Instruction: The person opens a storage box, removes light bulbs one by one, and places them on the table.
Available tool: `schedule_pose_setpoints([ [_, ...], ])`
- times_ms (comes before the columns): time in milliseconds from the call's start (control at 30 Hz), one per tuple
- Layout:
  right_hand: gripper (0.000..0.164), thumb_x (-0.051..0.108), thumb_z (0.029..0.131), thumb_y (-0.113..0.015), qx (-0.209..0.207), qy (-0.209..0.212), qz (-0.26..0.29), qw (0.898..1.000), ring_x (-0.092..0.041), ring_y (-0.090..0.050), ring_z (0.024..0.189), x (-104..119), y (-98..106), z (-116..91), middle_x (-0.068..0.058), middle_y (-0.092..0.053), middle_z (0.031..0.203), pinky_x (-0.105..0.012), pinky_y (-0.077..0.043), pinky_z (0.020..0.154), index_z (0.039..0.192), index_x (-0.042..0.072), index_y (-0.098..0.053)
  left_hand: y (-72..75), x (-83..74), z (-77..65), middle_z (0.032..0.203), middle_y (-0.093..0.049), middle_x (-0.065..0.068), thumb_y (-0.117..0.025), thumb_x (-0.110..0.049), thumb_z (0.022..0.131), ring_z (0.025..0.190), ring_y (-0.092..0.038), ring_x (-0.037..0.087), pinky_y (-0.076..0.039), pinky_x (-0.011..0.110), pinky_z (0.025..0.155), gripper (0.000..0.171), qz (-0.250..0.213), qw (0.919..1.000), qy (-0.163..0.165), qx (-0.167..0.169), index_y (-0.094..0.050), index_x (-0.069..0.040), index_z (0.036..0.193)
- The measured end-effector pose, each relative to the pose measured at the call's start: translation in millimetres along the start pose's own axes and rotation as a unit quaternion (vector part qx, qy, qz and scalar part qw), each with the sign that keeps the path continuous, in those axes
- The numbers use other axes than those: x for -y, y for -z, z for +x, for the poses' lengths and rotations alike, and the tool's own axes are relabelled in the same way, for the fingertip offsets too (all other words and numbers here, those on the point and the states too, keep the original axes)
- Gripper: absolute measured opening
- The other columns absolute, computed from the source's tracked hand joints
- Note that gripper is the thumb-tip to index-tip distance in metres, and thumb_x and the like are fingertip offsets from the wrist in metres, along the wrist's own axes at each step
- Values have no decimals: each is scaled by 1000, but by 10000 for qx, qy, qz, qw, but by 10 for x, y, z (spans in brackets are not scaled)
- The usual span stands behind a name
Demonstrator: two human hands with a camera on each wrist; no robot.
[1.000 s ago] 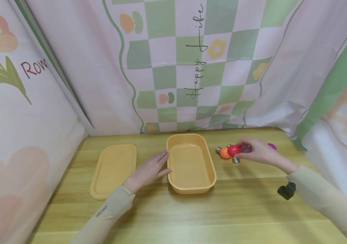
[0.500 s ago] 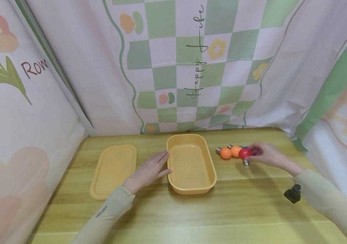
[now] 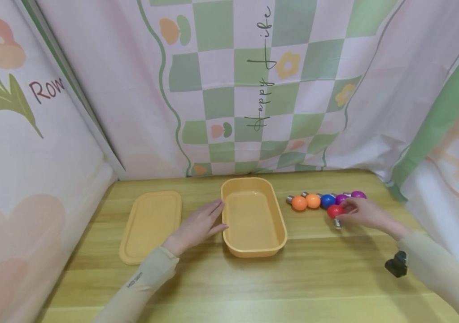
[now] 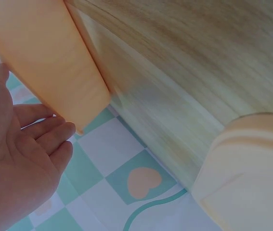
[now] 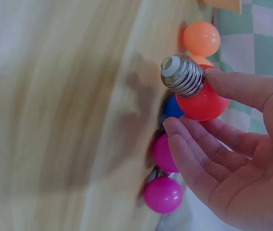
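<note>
My right hand (image 3: 362,213) pinches a red light bulb (image 5: 204,98) between thumb and fingertips, its silver screw base pointing toward me in the head view. Just behind it lies a row of bulbs: an orange bulb (image 3: 299,203), a lighter orange bulb (image 3: 313,201), a blue bulb (image 3: 328,201) and two purple bulbs, one of them (image 3: 359,194) at the far right end. With straight fingers my left hand (image 3: 197,225) touches the left rim of a yellow-orange plastic box (image 3: 253,253). Its palm and fingertips show beside the box wall (image 4: 54,62) in the left wrist view.
A matching flat lid (image 3: 151,226) lies on the wooden table (image 3: 229,291), left of the box. Along the table's back edge hangs a checkered curtain (image 3: 249,103), with more printed cloth at both sides. A black device (image 3: 397,264) sits at my right wrist.
My right hand has moved right and toward me with the red bulb, uncovering the blue and purple bulbs behind it. The left hand has stayed at the box rim.
</note>
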State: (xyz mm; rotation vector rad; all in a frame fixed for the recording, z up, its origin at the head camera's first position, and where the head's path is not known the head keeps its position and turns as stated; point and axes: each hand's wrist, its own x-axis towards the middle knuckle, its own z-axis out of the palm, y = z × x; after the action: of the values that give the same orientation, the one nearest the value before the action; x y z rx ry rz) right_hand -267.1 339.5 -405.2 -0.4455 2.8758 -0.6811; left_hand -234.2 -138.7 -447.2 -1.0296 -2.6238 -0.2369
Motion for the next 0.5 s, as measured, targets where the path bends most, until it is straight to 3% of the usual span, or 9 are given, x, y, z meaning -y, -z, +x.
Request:
schedule_pose_setpoints([
  [233,52,27,84,-77,-87,-226,-140,9996,-36,-67,89,-157,-15,-40,-29,-68,102,-46,-60,74,111,-14,-61,16,-2,-2,145,-51,28,-59,-40,98,131,-56,38,-50,44,109,67,-5,10000,18,2,-48,11,140],
  [500,52,30,85,-76,-101,-351,-355,9987,-42,-65,92,-203,-25,-63,-29,-68,101,-52,-58,76,111,-13,-61,6,-3,-2,144,-52,28,-60,-39,97,131,-56,38,-50,44,109,67,29,10000,-42,-56,-49,11,139],
])
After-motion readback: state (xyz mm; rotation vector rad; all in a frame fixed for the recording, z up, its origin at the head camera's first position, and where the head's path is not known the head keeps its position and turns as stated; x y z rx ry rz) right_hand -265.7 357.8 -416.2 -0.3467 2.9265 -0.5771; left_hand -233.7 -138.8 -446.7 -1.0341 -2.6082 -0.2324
